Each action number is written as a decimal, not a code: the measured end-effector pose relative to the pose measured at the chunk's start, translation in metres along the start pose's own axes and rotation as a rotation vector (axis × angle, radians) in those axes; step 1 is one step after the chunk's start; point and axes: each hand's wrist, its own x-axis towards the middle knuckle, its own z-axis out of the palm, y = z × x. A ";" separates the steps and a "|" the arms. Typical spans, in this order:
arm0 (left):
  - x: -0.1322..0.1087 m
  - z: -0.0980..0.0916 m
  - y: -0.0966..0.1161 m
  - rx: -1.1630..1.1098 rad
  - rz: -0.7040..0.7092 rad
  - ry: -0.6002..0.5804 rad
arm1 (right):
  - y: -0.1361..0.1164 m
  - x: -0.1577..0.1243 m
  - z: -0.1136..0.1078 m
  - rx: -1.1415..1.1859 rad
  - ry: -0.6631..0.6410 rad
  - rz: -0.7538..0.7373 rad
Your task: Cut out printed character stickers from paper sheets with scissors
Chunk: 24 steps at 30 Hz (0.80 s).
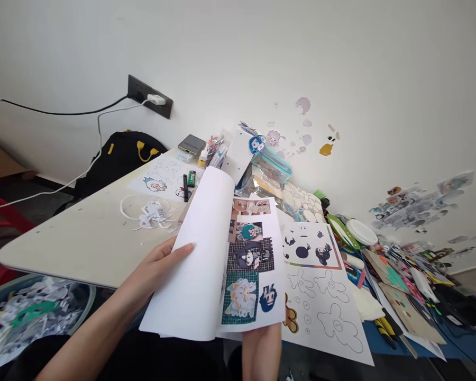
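My left hand [168, 262] grips a stack of printed sheets by its left side, thumb on top and the other fingers mostly behind. The left part is a blank white page [200, 275], curled over like a turned leaf. On the right, a printed page [275, 312] shows several small pictures of cartoon figures. My right hand [262, 338] is under that page; only the wrist and its lower part show, and the fingers are hidden. To the right lies a pattern sheet [359, 312] with bear outlines and cartoon parts.
A pale table [75, 248] holds paper scraps [153, 214], a black pen [185, 188], a glue bottle [202, 157] and a phone [191, 144]. Below left stands a scrap-filled basin [91, 296]. Yellow-black handled tools [384, 330] and craft clutter lie right. A wall socket [148, 96] holds cables.
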 end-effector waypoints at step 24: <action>-0.008 0.012 0.008 -0.002 0.008 0.091 | -0.013 0.012 -0.052 -0.067 0.217 0.195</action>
